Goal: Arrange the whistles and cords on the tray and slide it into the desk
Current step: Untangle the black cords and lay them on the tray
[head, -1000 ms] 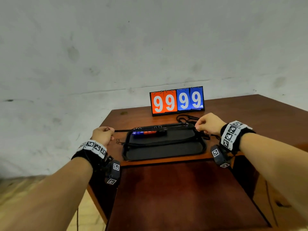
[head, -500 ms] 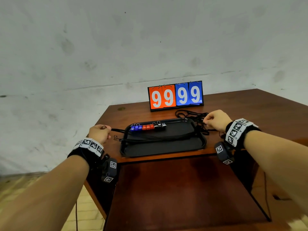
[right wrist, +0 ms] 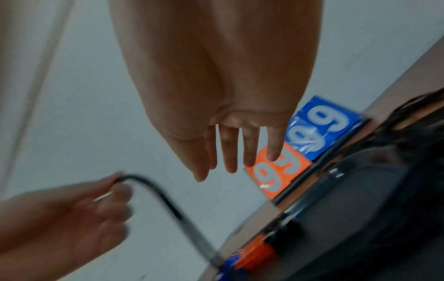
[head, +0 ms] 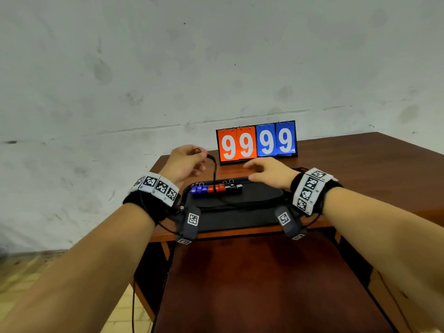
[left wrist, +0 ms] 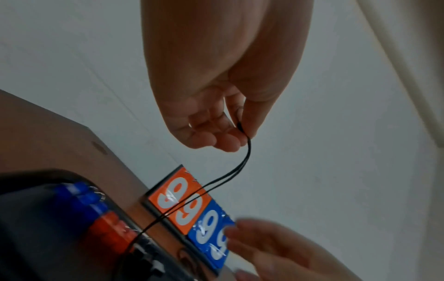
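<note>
1. The whistles [head: 216, 188] lie in a row along the far edge of the black tray [head: 240, 222], blue at the left, then red, then black. The tray sits on the desk [head: 360, 169] near its front edge.
2. A doubled black cord [left wrist: 230, 176] rises from the row to the left hand [head: 185, 162], which pinches it between thumb and fingertips above the tray's far left corner.
3. The right hand [head: 269, 173] hovers over the tray's far edge, fingers straight and slightly spread, holding nothing.
4. Risk: a further pull on the raised cord would likely drag its whistle out of the row or tip its neighbours.
5. Risk: the loose cord pile [head: 300, 169] past the tray's right end could snag or trail when the tray is slid in.
6. Writing: the flip scoreboard [head: 257, 141] behind the tray reads 99 on orange cards and 99 on blue. The wrist bands carry only square coded markers, with no brand readable.
</note>
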Demonstrator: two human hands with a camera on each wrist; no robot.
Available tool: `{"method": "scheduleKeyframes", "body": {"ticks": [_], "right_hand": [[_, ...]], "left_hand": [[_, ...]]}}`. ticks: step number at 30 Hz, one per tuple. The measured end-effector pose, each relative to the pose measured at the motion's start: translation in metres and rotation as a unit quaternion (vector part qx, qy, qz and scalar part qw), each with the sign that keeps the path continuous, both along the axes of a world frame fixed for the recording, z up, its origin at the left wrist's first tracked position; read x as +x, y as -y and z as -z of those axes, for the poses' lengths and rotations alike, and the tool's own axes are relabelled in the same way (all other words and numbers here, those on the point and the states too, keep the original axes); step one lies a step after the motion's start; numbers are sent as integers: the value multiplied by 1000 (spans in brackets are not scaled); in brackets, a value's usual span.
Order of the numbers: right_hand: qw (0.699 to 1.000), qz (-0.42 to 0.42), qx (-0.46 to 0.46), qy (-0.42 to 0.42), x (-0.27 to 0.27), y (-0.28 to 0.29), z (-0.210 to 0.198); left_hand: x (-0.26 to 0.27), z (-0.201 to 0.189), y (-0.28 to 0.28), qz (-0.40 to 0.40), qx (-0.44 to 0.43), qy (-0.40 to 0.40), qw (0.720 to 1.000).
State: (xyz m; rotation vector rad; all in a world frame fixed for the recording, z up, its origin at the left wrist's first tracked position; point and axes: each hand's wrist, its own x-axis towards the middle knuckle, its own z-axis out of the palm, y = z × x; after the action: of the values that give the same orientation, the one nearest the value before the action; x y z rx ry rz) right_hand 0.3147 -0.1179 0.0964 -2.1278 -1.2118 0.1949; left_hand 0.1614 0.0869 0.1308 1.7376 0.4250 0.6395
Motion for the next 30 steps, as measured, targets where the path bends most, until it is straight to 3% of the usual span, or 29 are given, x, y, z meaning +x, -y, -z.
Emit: {"method": "scheduleKeyframes", "body": {"ticks": [5, 9, 16, 24, 30], "right_hand": [[978, -131, 113, -116, -45, -46, -14], [965, -83, 156, -194, -36, -49, -13], [965, 4, 109, -237, 16, 0, -2], [974, 97, 59, -196, 52, 45, 32], [986, 140, -43, -84, 62, 54, 45]], "left_hand": [[7, -12, 26, 66, -12, 22, 998], [2, -3, 11, -28, 22, 32, 999], [-17, 42, -51, -166, -21, -19, 986], [-26, 85, -72, -191, 22, -115, 975], [-29, 92, -75, -185, 132, -198, 954]]}}
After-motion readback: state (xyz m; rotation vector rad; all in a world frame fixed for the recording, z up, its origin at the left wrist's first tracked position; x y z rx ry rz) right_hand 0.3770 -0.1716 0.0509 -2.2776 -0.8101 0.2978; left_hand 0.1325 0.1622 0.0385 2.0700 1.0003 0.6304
